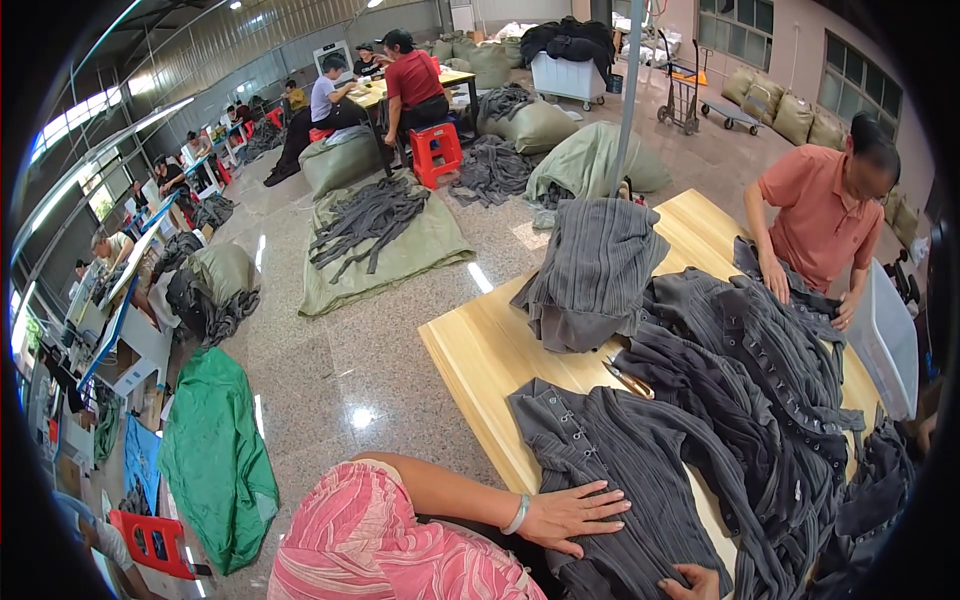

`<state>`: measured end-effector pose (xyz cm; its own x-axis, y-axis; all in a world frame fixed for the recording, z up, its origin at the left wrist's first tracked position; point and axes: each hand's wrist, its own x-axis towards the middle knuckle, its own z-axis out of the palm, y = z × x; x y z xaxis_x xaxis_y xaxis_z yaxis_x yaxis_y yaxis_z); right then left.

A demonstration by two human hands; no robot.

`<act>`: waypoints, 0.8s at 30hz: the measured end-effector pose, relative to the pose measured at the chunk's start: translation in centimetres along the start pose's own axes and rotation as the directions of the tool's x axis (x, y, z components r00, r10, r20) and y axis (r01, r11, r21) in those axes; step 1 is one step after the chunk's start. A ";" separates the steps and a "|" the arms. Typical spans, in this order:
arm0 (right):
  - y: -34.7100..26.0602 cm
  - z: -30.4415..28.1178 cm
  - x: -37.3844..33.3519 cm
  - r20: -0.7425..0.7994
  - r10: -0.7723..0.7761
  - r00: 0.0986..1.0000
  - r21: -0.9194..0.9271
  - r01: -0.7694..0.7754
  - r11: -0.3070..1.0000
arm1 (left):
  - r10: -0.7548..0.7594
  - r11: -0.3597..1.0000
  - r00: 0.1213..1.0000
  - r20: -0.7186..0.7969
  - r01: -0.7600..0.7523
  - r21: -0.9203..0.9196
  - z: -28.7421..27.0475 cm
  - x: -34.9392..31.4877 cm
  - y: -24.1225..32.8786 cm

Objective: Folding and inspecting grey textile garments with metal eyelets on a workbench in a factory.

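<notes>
A dark grey ribbed long-sleeved top [610, 450] lies spread on the wooden table [470, 350], small metal fastenings along one edge. My left hand [570, 515], a pale bangle on its wrist, rests flat on the top with fingers spread. At the lower edge of the view, my right hand [692, 583] shows only in part; its curled fingers are closed on the cloth of the same top. Beyond it lies a heap of similar dark tops [750, 370]. A pair of scissors [628, 378] is beside a stack of folded grey garments [600, 270].
Across the table, a co-worker in a coral shirt [825, 215] handles the heap with both hands. A white bin [885, 340] stands at the right. A metal pole [630, 100] rises behind the stack. On the floor lie a green sack [220, 460] and a red stool [152, 545].
</notes>
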<state>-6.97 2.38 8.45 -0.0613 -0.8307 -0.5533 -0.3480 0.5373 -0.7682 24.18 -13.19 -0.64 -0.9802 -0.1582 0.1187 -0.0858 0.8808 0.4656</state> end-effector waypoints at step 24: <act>13.3 -13.2 -12.4 -0.567 0.126 0.814 -0.047 -0.184 0.982 | -0.173 0.967 0.978 0.116 0.147 0.207 -2.8 0.8 0.9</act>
<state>-23.15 17.89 9.34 -0.6238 -0.6912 -0.3649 -0.3740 0.6739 -0.6372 23.78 -13.79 2.31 -0.9645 -0.2559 -0.0661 -0.2640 0.9211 0.2860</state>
